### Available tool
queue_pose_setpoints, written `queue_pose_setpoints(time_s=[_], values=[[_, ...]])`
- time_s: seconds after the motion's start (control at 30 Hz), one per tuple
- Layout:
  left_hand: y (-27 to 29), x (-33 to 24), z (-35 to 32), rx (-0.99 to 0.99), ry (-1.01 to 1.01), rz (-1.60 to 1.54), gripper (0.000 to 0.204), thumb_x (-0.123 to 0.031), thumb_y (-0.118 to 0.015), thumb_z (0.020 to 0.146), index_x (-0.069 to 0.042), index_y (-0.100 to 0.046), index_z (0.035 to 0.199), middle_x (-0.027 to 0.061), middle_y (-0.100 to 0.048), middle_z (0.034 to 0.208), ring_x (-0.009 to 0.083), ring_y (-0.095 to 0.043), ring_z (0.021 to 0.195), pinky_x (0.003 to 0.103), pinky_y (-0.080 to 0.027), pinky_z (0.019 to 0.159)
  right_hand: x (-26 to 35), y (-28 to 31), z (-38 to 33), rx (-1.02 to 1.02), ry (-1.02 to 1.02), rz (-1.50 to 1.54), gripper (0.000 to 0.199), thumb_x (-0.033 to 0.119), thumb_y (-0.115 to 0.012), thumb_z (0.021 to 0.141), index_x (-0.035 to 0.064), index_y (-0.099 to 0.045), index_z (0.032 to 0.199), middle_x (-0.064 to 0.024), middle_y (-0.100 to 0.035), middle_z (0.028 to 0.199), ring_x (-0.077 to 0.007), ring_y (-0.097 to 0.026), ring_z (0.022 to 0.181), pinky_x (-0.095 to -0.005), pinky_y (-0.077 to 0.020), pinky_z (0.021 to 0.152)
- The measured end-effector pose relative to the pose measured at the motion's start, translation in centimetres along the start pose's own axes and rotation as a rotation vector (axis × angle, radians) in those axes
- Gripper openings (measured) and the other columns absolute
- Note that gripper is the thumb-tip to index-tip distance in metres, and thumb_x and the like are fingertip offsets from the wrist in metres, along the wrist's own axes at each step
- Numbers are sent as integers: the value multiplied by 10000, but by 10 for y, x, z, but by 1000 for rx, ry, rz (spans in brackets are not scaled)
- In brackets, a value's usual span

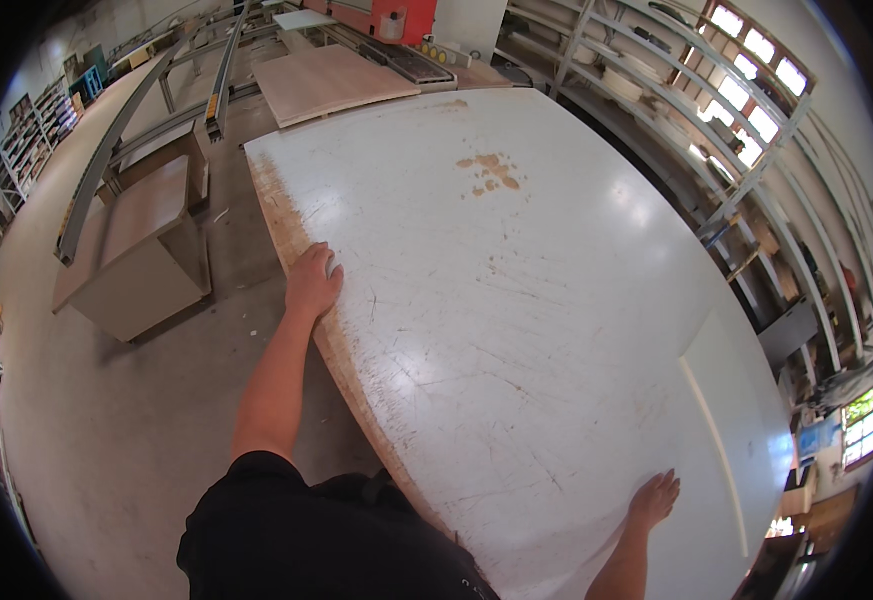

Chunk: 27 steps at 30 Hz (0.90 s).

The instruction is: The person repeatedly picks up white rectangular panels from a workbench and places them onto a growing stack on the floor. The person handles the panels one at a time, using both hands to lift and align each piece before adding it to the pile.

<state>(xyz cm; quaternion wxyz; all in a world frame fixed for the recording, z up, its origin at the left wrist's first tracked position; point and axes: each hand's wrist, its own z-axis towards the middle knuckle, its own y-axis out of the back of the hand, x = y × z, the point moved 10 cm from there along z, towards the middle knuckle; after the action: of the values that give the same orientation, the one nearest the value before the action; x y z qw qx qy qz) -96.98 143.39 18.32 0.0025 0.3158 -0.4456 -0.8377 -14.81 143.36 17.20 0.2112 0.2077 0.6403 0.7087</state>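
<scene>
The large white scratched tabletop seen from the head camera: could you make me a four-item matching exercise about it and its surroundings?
1. Left bare hand
2. Right bare hand
3. Flat pinkish-brown board
4. Brown box-shaped furniture piece

A. On the floor, left
B. Over the tabletop, picture's lower right
C. Beyond the tabletop's far end
D. At the tabletop's worn left edge

Pairs: 1-D, 2-B, 3-C, 4-A

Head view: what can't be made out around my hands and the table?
In the head view:
- Palms of the left hand and right hand: hidden by the hands' backs.
- Right forearm: cut off by the lower edge.
- Table's supports: hidden beneath its top.
- Many things on the shelves: too small.
</scene>
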Motion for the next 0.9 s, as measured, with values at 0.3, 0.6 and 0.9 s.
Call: queue_pose_setpoints(time_s=[0.3,0.6,0.9], values=[[2,-2,0,-47,-45,-17,311,-197,-650,844,-3,-637,1088,156,-585,1287,340,-536,1208,418,-440,1025,2,4,-1,1,-1,19,534,387,-274,1049,118,-370,1501,-130,-303,1577,-313,-266,1458,-477,-240,1166],[6,-5,-1,-57,-50,-35,290,-178,-655,837,-2,-635,1066,158,-591,1267,347,-541,1198,417,-451,1011,1,3,-1,0,-3,40,540,393,-276,1047,116,-373,1500,-129,-305,1577,-312,-264,1459,-475,-238,1166],[3,-2,0,-67,-44,-16,308,-186,-646,838,2,-634,1082,164,-591,1289,351,-541,1204,420,-447,1019,2,3,-2,-18,15,49,533,382,-284,1045,114,-382,1494,-151,-319,1566,-336,-277,1448,-487,-245,1159]])
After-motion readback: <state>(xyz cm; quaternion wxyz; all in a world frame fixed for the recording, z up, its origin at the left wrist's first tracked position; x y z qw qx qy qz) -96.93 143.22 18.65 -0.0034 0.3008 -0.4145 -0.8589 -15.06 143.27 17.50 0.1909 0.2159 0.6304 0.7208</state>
